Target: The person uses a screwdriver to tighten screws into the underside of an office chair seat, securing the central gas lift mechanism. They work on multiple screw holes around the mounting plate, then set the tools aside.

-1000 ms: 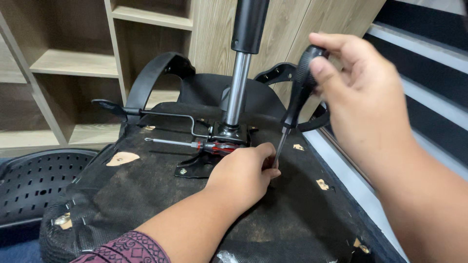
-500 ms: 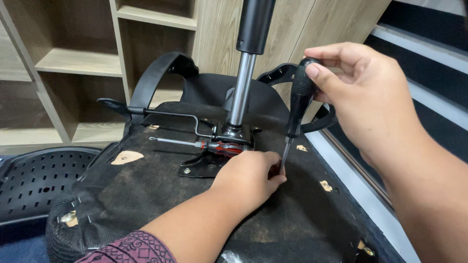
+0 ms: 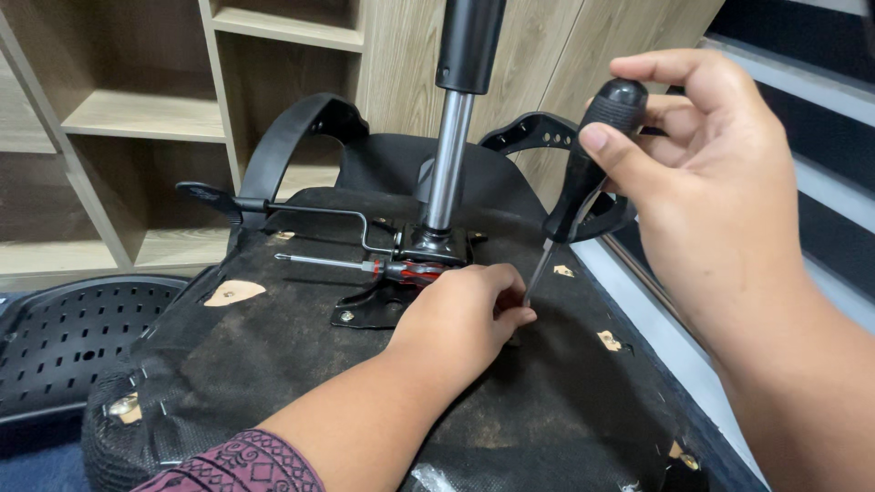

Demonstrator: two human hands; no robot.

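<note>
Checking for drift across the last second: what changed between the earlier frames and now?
Little. The right hand still grips the black-handled screwdriver, handle nudged slightly right, tip still down by the left hand. The left hand stays pressed on the chair's underside. The red-handled screwdriver lies where it was. Nothing taken up or let go.

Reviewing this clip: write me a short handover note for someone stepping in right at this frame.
Right hand: grips the black-handled screwdriver by its top, shaft angled down to the chair underside.
Left hand: rests on the underside, fingertips steadying the tip.
Nearby: a second, red-handled screwdriver lies by the gas-lift column; the mounting plate sits at the column's base.
Done: chair is upside down, tool placed at the spot.
Left: whatever fastener sits under the tip is hidden, so its state cannot be told.
</note>
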